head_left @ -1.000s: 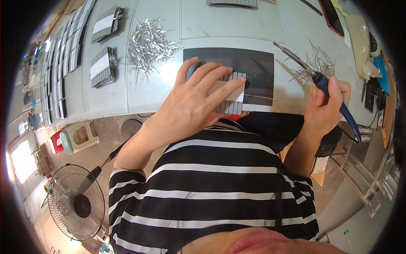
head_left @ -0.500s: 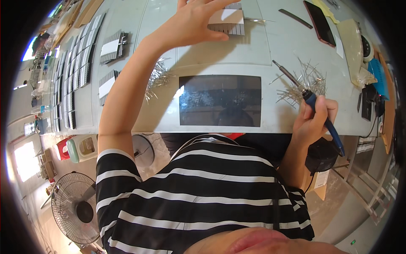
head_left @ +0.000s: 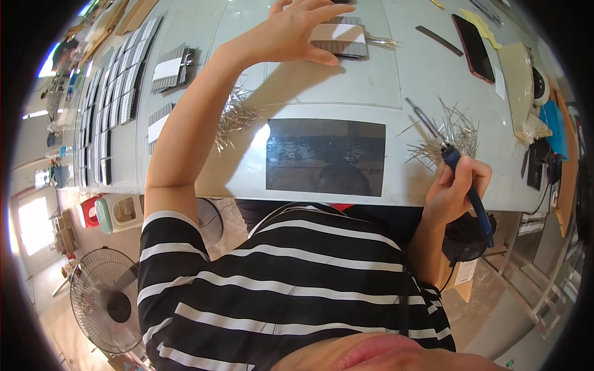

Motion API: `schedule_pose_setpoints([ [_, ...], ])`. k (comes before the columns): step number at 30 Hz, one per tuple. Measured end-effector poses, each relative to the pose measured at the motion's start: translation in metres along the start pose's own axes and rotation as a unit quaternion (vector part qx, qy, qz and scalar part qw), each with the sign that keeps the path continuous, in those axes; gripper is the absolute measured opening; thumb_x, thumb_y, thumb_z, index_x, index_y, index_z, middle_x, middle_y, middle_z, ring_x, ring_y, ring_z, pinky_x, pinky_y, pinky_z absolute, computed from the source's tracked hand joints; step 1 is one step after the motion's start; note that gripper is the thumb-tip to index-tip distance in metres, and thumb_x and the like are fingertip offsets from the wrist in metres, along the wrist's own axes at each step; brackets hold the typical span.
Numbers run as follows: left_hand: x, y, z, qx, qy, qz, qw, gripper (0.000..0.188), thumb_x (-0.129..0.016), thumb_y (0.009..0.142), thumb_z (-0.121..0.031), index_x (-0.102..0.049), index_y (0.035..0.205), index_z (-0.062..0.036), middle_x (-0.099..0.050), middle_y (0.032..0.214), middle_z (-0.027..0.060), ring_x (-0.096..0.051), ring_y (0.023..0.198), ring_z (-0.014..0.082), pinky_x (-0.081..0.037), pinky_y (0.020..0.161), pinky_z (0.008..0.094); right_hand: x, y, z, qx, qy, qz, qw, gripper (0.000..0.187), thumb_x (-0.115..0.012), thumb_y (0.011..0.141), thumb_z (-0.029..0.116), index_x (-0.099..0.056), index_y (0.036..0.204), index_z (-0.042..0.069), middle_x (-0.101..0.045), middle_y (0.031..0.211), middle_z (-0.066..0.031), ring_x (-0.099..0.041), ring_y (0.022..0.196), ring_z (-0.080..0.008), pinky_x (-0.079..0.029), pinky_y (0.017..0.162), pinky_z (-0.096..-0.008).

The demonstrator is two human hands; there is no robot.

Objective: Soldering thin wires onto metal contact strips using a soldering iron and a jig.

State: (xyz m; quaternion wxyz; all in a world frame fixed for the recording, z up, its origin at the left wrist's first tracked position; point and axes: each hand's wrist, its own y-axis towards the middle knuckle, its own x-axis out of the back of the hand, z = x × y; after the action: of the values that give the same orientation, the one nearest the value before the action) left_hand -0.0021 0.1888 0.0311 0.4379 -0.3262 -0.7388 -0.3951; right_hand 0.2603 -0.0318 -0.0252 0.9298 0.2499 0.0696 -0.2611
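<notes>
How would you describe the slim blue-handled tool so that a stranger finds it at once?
On the right of the pale table, find the tangled pile of thin silvery wires. There, the person's right hand holds the slim blue-handled tool. Unlike those wires, it is thick and partly blue.

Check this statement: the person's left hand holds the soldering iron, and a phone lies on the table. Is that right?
Not quite: the head view shows the right hand holding the soldering iron. A phone does lie on the table.
</notes>
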Motion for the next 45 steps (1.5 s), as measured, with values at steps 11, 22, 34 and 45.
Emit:
schedule_pose_setpoints([
  [11, 0.099, -0.224, -0.01, 0.245, 0.182, 0.069, 0.95, 0.101, -0.085, 0.064, -0.006, -0.04, 0.153, -0.0238, -0.044, 0.155, 0.0023, -0.037, 0.144, 0.0268, -0.024, 0.122, 0.0444, 0.011, 0.003, -0.007, 0.11, -0.185, 0.026, 0.976, 0.07, -0.056, 0.1, 0.051, -0.038, 0.139, -0.003, -0.061, 0.087, -0.0143, -0.052, 0.073, -0.0157, -0.042, 0.065, -0.0282],
  [22, 0.091, -0.262, -0.012, 0.263, 0.093, 0.04, 0.96, 0.101, -0.09, 0.059, -0.008, -0.048, 0.149, -0.0259, -0.058, 0.143, 0.0017, -0.051, 0.133, 0.0253, -0.028, 0.121, 0.0442, -0.005, -0.003, 0.015, 0.091, -0.215, 0.106, 0.967, 0.05, -0.047, 0.106, 0.044, -0.045, 0.125, -0.002, -0.06, 0.065, -0.012, -0.055, 0.06, -0.0162, -0.038, 0.054, -0.0253],
  [34, 0.115, -0.269, 0.0, 0.28, 0.029, 0.057, 0.958, 0.099, -0.086, 0.06, -0.028, -0.047, 0.149, -0.0134, -0.052, 0.149, 0.0064, -0.046, 0.139, 0.0275, -0.034, 0.117, 0.0425, 0.001, -0.005, 0.02, 0.113, -0.319, 0.129, 0.932, 0.026, -0.077, 0.085, 0.0, -0.064, 0.107, 0.004, -0.062, 0.072, -0.0013, -0.049, 0.058, -0.0052, -0.04, 0.056, -0.019],
  [45, 0.119, -0.244, -0.017, 0.271, 0.061, 0.021, 0.96, 0.087, -0.086, 0.068, -0.025, -0.051, 0.147, -0.0168, -0.054, 0.146, 0.0061, -0.048, 0.136, 0.0277, -0.038, 0.114, 0.0452, -0.008, 0.026, 0.004, 0.198, -0.454, 0.178, 0.85, 0.03, -0.083, 0.078, 0.01, -0.065, 0.102, 0.01, -0.053, 0.06, -0.0049, -0.052, 0.051, -0.0217, -0.041, 0.049, -0.0303],
])
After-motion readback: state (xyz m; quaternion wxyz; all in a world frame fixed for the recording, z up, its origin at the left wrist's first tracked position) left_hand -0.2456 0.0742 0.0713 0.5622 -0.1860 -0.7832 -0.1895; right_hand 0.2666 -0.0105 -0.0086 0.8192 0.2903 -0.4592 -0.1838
